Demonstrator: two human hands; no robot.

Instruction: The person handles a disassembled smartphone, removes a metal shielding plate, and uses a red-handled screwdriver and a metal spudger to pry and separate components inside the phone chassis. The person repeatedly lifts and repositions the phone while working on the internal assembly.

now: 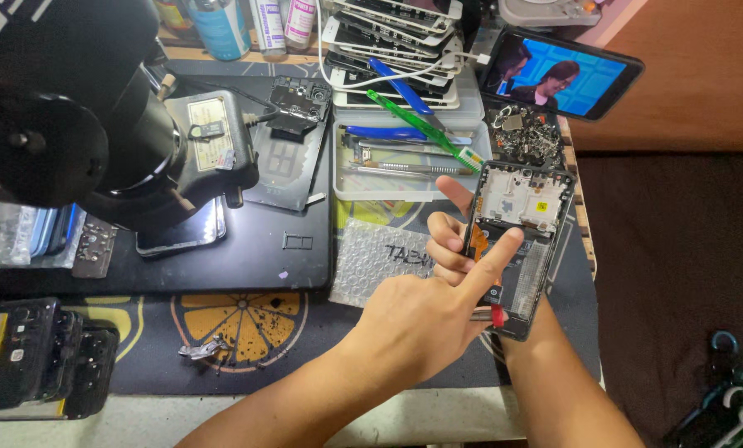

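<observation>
Two hands on the opened phone near the tabletop's right edge: right hand grips it underneath, left hand pinches red-handled tool — keep it steady, press lightly.

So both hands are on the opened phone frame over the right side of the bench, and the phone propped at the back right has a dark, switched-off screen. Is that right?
Not quite: the head view shows the propped phone with its screen lit, showing a picture on a blue background. The rest holds: the left hand and right hand are both on the opened phone frame over the bench's right side.
</observation>
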